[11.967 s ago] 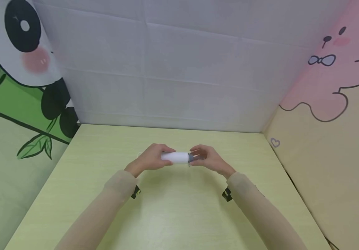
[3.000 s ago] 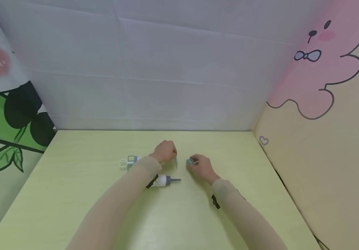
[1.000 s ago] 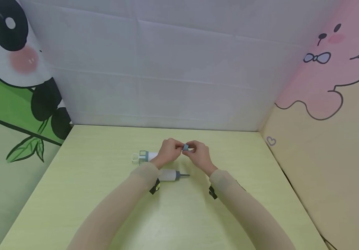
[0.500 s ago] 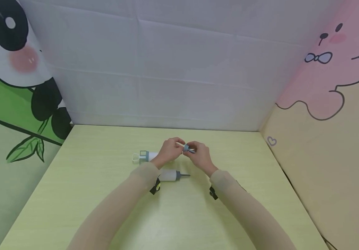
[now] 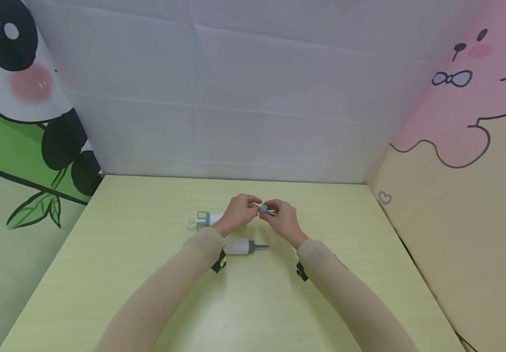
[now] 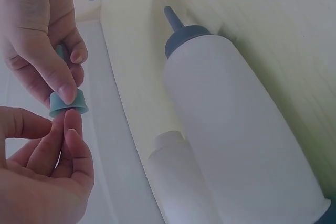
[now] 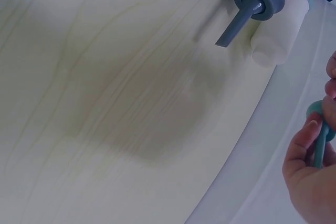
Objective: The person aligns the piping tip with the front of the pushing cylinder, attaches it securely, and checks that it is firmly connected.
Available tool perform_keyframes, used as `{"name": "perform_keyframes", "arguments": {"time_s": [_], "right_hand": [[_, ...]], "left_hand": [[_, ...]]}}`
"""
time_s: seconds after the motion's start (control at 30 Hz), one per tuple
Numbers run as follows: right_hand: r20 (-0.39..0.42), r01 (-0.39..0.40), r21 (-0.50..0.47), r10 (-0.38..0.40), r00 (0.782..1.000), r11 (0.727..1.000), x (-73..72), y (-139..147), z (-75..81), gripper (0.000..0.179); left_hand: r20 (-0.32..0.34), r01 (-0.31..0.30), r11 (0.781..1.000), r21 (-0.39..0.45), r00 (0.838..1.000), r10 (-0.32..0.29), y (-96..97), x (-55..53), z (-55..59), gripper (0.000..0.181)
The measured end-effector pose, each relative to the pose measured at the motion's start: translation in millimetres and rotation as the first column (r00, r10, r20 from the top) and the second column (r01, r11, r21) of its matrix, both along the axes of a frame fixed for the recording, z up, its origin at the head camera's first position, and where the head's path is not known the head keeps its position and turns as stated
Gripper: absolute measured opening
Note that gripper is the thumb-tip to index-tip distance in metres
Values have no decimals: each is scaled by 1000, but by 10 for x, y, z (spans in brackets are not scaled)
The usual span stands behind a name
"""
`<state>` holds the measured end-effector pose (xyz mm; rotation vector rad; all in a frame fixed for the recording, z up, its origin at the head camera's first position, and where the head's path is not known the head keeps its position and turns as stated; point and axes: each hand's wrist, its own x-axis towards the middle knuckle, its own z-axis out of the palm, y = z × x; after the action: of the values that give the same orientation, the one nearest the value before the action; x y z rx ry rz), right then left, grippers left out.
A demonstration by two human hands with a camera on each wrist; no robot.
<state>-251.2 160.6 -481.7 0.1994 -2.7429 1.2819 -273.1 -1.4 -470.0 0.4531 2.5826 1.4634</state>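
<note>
My right hand [image 5: 285, 221] pinches a small teal nozzle cap [image 5: 263, 209] by its thin spout and side, above the table. The cap's wide, flared end faces my left hand [image 5: 238, 212]. In the left wrist view, curled left fingertips sit right at that cap's underside. A thin white strip [image 5: 256, 204] shows between the left fingers and the cap. Below the hands a white squeeze bottle [image 6: 231, 119] with a grey-blue nozzle lies on its side. A slimmer white bottle [image 6: 181, 179] lies beyond it, mostly hidden behind my left hand in the head view.
On the slimmer bottle's left end is a teal frame [image 5: 202, 220] with a pale wire loop [image 5: 190, 221]. The pale yellow table [image 5: 253, 308] ends at a white cloth backdrop [image 5: 253, 122]. Painted panels stand on both sides.
Earlier the squeeze bottle was between both hands; now it lies on the table. The hands have come together at the teal cap. Over the last half second, less of the white strip shows.
</note>
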Motion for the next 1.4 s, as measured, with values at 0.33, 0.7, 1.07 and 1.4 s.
{"name": "perform_keyframes", "arguments": {"time_s": [0.33, 0.7, 1.07, 1.4], "right_hand": [[34, 13, 15, -14, 999, 1000, 12, 12, -16, 33], [51, 4, 11, -5, 999, 1000, 44, 8, -29, 35], [72, 1, 15, -2, 997, 1000, 48, 9, -61, 35], [51, -9, 12, 9, 999, 1000, 48, 16, -73, 35]], "left_hand": [[-148, 34, 955, -293, 986, -81, -317, -71, -192, 37], [-82, 22, 853, -522, 994, -77, -840, -61, -259, 69], [-43, 59, 866, -496, 995, -92, -1115, -6, -277, 69], [-57, 24, 903, -430, 997, -53, -1105, -6, -400, 68]]}}
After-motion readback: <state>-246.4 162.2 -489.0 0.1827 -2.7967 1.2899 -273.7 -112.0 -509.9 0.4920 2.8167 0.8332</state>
